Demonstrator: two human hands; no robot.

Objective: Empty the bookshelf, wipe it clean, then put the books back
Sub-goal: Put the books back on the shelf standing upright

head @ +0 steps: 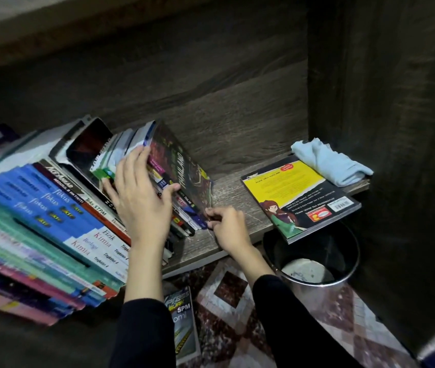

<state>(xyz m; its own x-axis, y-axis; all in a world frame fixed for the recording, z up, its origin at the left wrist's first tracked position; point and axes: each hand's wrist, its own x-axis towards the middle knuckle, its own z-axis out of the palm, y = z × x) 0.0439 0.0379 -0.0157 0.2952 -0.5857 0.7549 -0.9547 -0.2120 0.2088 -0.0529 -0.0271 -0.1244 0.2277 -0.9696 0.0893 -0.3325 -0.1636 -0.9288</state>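
A long row of books point(51, 213) leans on the dark wooden shelf point(237, 187), spines toward me. My left hand point(142, 200) lies over the right end of the row, fingers spread on the book tops and thumb against a dark book marked Thailand point(184, 166). My right hand point(227, 227) pinches the lower corner of that end of the row. A yellow-and-black book point(298, 197) lies flat on the right part of the shelf, jutting over the front edge. A light blue cloth point(330, 162) sits crumpled in the shelf's right corner.
The shelf's dark side panel point(396, 128) stands at the right. Below the shelf, a round metal bin point(314, 266) sits on a patterned rug point(237, 314). One more book point(184, 322) lies on the floor between my forearms.
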